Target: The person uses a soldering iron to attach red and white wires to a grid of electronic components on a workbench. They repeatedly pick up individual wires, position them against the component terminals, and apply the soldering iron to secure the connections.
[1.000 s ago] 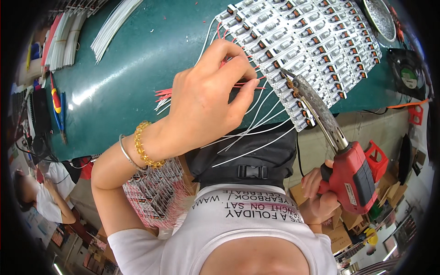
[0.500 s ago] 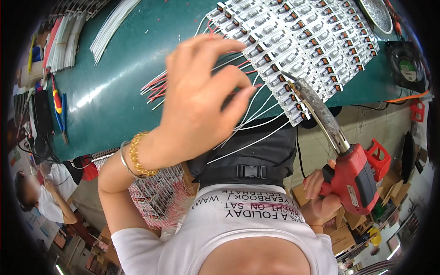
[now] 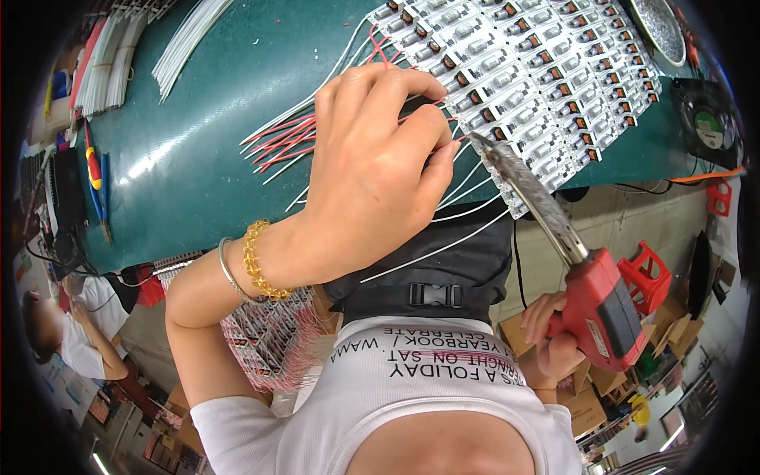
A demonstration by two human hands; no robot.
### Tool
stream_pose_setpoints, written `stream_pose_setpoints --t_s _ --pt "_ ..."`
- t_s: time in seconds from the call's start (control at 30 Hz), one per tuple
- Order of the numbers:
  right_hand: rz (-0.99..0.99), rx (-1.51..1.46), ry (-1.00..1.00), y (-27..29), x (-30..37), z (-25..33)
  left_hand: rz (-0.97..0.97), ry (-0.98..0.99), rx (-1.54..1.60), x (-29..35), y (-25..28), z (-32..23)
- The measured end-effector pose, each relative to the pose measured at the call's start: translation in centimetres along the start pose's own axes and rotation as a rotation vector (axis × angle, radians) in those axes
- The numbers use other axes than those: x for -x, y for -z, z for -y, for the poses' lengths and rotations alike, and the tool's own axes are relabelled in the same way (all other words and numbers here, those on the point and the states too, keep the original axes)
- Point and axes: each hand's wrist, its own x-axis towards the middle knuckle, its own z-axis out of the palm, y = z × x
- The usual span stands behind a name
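Observation:
My left hand is closed in a pinch at the left edge of the white sheet of circuit boards. A red wire shows at its thumb tip, against the edge of the boards. My right hand grips a red and black soldering gun by its handle. The gun's metal barrel points up and left, its dark tip close to that same edge, near my left thumb. White wires trail from the boards beneath my left hand. Loose red and white wires lie left of it.
White wire bundles lie on the green tabletop. Screwdriver and blue-handled tweezers are at the left. A metal dish and a black fan stand at the right. Wired boards lie below the table; a person sits at lower left.
My left hand has moved right to the boards' edge, its fingers drawing together on the wire. The soldering gun has shifted left, its tip now nearer my left thumb. The boards have shifted slightly right.

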Motion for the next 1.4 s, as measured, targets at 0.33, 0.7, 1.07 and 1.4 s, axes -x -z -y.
stream_pose_setpoints --t_s 0.33,0.7,1.07,1.4 --pt "0.004 -0.058 0.021 -0.1 -0.2 0.0 -0.002 0.012 -0.013 -0.1 0.1 -0.3" --pt "0.038 0.016 0.034 2.0 0.9 -1.7 -0.008 -0.013 -0.039 0.0 -0.2 -0.2" --pt "0.042 0.464 0.127 4.7 2.1 -3.7 -0.011 0.0 -0.046 0.0 -0.2 -0.2" --pt "0.045 -0.098 0.031 -0.1 -1.3 0.0 0.009 -0.019 -0.073 -0.1 0.1 -0.3"
